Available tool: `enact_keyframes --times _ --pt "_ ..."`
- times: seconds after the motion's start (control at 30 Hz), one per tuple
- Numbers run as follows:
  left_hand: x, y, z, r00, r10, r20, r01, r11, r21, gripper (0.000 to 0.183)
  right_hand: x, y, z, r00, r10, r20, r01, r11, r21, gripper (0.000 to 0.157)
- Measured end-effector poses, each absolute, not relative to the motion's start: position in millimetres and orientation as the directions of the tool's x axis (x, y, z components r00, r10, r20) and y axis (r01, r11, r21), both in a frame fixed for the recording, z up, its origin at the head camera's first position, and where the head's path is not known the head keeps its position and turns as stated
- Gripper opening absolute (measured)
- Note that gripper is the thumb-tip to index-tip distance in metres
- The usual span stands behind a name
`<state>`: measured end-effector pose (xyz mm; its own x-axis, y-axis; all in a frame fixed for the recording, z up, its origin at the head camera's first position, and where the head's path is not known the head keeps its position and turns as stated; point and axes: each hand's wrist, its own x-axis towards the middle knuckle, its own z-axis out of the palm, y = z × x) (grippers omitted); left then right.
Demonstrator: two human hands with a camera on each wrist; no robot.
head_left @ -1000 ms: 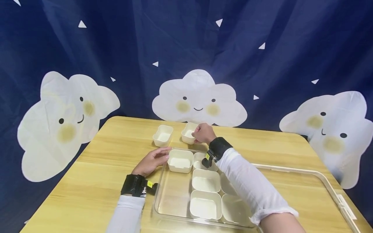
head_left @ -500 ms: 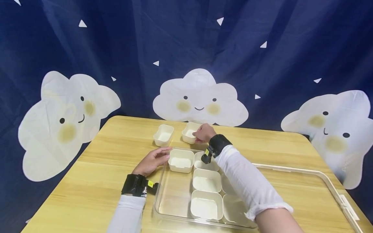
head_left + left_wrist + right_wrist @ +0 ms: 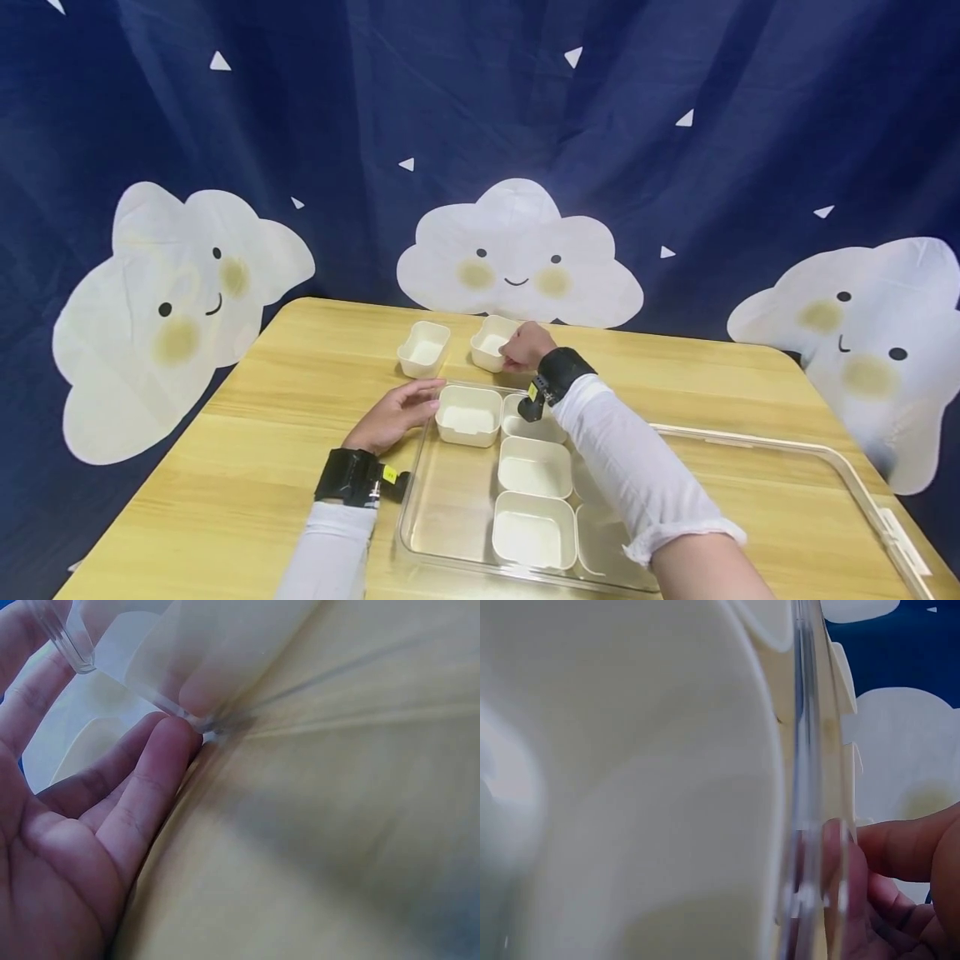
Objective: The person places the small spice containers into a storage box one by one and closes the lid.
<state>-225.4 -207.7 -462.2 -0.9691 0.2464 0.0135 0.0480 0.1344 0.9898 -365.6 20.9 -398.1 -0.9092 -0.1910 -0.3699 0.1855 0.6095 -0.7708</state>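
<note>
My right hand [image 3: 528, 346] pinches the near right side of a small cream storage bin [image 3: 487, 348] standing on the table behind the clear tray [image 3: 442, 542]. In the right wrist view, thumb and fingertips meet at the bin's wall, just beyond the tray's clear side. At the tray's back left corner, my left hand [image 3: 386, 419] rests with extended fingers against the outer wall. The left wrist view shows those fingertips [image 3: 169, 739] touching the clear plastic. Closest to that hand inside the tray is a cream bin [image 3: 468, 417]. My right forearm partly covers other bins.
Another loose cream bin [image 3: 423, 350] stands at the back of the table [image 3: 225, 467]. Several cream bins, such as the front one [image 3: 534, 533], fill the tray's middle and right. A clear pale-edged frame or lid [image 3: 787, 447] lies to the right. A dark cloud-print curtain [image 3: 360, 100] hangs behind.
The head view has shifted slightly. Both hands keep their places, the right at the loose bin and the left at the tray corner.
</note>
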Motion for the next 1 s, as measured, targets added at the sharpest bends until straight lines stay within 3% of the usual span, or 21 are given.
enact_keyframes --times 1.0 --pt "-226 -208 -462 -0.971 0.24 -0.014 0.019 0.136 0.991 0.048 -356 40 -390 -0.942 -0.214 -0.257 0.093 0.569 -0.817 0.01"
